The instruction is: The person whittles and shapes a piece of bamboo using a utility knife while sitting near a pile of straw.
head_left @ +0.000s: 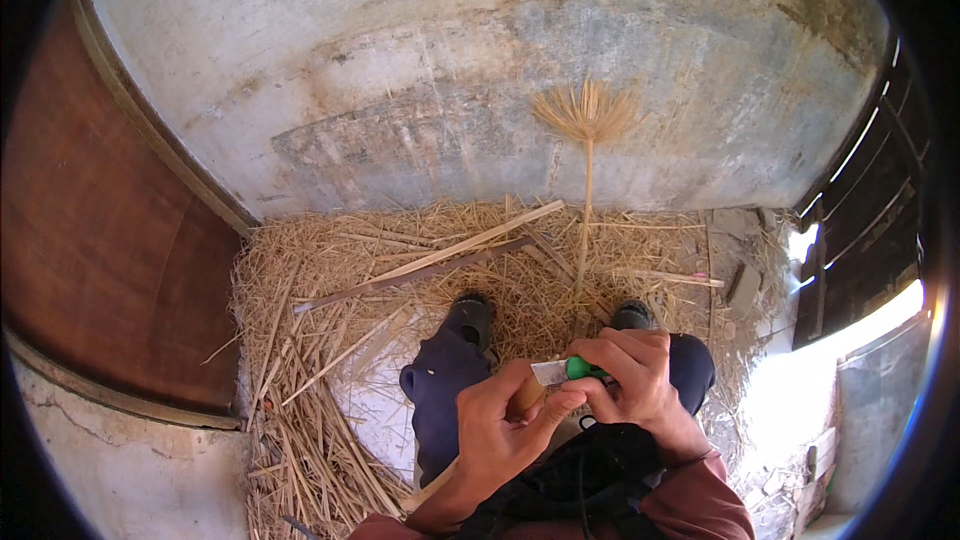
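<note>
My right hand [635, 375] is wrapped round the green handle of a small knife [550, 372]. Its short, wide grey blade points left, toward my left hand. With its fingers curled, my left hand [505, 420] grips a tan piece of wood or bamboo [526, 397] close to the blade. A pale length showing beside my left forearm may be part of the same piece; the hand hides the join. Both hands meet over my lap, between my knees. Whether the edge touches the wood I cannot tell.
Straw and thin split strips [310, 430] cover the floor around my boots. Longer slats [450, 255] lie across it ahead. A broom [587, 125] leans on the stained wall, bristles up. A brown door [120, 210] stands at left, a brick [744, 288] at right.
</note>
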Available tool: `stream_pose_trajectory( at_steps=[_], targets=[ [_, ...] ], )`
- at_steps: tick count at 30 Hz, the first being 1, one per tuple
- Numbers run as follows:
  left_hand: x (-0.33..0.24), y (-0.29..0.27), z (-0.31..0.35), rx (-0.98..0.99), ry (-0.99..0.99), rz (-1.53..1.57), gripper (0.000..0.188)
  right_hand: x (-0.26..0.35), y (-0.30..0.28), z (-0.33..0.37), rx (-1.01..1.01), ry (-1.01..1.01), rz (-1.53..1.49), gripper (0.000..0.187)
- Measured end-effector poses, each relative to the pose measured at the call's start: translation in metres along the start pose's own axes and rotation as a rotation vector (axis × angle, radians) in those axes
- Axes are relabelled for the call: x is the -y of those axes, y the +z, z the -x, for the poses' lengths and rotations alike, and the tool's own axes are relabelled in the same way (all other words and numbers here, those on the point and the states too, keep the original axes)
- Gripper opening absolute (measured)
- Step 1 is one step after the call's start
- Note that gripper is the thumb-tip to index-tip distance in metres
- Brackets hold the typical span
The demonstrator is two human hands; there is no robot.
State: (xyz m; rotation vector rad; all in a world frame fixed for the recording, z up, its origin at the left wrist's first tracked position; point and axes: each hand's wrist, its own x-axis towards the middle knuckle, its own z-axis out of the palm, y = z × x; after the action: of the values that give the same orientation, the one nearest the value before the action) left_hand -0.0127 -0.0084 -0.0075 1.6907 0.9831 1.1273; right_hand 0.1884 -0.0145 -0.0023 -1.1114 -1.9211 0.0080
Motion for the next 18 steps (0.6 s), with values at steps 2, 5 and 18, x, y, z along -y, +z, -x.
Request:
stream_pose_trajectory(
  at_steps=[2, 5, 18],
  targets=[
    [-0.001, -0.001, -0.001, 0.028, -0.031, 0.04, 0.039, -0.002, -0.003, 0.0, 0.019, -0.011, -0.002, 0.037],
    [0.0, -0.004, 0.001, 0.027, -0.059, 0.055, 0.04, -0.001, 0.0, -0.004, 0.038, -0.015, -0.026, 0.037],
    [0.006, 0.002, -0.004, -0.034, 0.038, -0.029, 0.029, 0.001, 0.0, -0.002, -0.007, -0.006, 0.044, 0.039]
  ],
)
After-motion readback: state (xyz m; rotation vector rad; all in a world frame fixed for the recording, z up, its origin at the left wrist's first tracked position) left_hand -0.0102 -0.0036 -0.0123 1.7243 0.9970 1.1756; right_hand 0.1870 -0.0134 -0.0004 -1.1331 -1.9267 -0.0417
